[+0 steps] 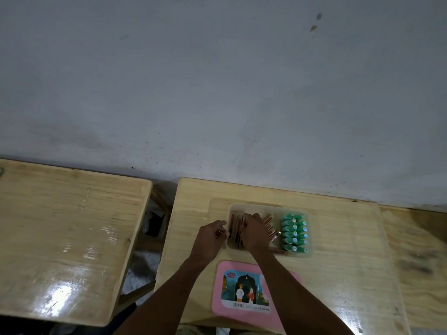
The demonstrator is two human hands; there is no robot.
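A clear plastic box (312,252) stands on the right wooden table (343,238). Inside it, several green capped tubes (294,232) fill the right side and several slim rose-gold tubes (271,222) lie in the middle and left. My right hand (255,234) reaches into the box's left part, its fingers curled down over the rose-gold tubes there. My left hand (209,240) is at the box's left wall, fingers curled, a thin light item showing at its fingers. What either hand actually holds is hidden.
A pink lid (219,298) with a picture label lies near the table's front edge, under my right forearm. A second wooden table (67,238) stands to the left across a gap. A grey wall runs behind both.
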